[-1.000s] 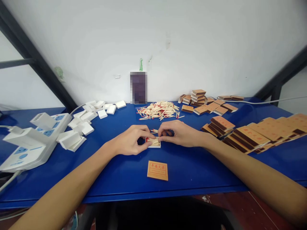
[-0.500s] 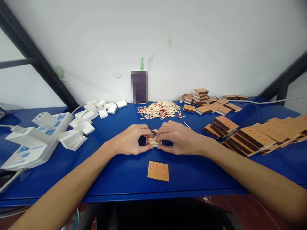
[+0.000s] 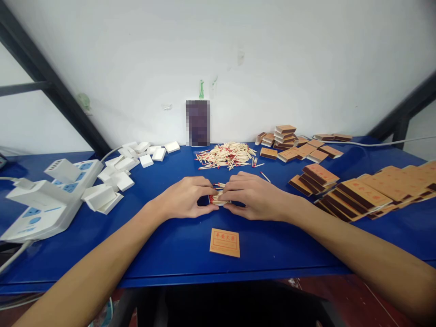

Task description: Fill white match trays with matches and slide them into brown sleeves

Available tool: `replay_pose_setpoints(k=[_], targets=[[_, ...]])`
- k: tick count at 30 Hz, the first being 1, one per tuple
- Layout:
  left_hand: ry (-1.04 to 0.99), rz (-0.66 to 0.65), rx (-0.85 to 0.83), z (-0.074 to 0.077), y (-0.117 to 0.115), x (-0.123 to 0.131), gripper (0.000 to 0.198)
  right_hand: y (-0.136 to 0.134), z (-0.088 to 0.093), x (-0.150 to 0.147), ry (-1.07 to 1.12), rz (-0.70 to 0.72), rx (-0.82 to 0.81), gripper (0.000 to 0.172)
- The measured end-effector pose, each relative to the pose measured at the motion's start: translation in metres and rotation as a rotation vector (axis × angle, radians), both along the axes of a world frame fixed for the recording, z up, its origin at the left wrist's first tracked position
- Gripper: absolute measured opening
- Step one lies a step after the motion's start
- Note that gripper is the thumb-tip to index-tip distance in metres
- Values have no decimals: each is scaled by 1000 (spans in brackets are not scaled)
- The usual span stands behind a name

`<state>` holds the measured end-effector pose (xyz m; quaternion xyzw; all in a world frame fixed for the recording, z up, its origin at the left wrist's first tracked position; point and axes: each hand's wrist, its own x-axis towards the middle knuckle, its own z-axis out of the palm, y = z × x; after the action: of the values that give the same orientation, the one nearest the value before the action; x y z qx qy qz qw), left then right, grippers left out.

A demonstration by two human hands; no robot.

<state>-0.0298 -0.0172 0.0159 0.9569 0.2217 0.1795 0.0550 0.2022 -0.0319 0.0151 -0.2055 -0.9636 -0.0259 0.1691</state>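
Between my two hands is a small white matchbox tray with red-headed matches lying in it. My left hand grips its left end between thumb and fingers. At the other end, my right hand has its thumb on the near side and its fingers curled over the matches. My right fingers hide part of the tray. A few more matches show just behind it. Nearer the table edge, a flat orange matchbox sleeve with red printing lies face up. Beyond my hands is a heap of loose matches.
White tray pieces lie scattered at left, beside a white power strip with plugged-in adapters. Orange sleeves stand stacked at right and back right. A pixelated dark rectangle leans on the wall. The blue table ends close by.
Both hands stay around the tray with nearly the same grip. My right fingers have shifted slightly over the matches. The rest looks the same.
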Motion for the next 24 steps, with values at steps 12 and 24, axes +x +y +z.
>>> replay_pose_setpoints(k=[12,24], targets=[[-55,22,-130,-1,3,-2,27,0,-2,-2,99,15,-91,13],[-45,33,-67,1,1,-2,32,12,1,13,142,-159,-79,24]])
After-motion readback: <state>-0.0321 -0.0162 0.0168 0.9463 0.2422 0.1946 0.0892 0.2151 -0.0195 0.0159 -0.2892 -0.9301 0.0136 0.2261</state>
